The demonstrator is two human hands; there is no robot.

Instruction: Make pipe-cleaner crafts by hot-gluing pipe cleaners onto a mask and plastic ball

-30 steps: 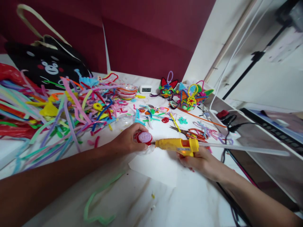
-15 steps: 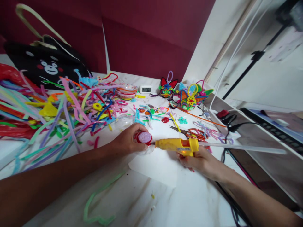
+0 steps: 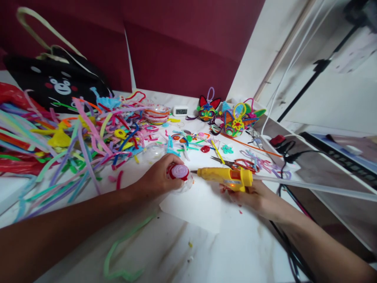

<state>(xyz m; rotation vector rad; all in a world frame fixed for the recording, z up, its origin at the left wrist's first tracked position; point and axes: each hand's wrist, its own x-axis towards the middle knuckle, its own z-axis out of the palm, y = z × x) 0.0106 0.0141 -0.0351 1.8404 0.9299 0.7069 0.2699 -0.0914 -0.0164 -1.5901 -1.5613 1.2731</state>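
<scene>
My left hand [image 3: 160,175] grips a round piece [image 3: 180,171] with a lilac spiral centre and a red rim, over a clear plastic part [image 3: 185,188]. In my right hand [image 3: 250,196] is a yellow glue gun [image 3: 225,177] with an orange light lit and a long clear glue stick [image 3: 312,186] out of its back. The gun's nozzle points left at the round piece, a small gap away. A white sheet [image 3: 196,210] lies below on the marbled table [image 3: 165,251].
Piled pipe cleaners [image 3: 88,145] cover the left, before a black bag [image 3: 59,84]. Behind stand a small clock [image 3: 180,111] and decorated balls [image 3: 207,110]. Scissors [image 3: 235,163] lie beyond the gun; cables [image 3: 284,157] run at right. A green pipe cleaner [image 3: 110,251] lies in front.
The glue gun in my right hand has moved right and tilted slightly, its nozzle now apart from the round piece. My left hand has stayed almost still.
</scene>
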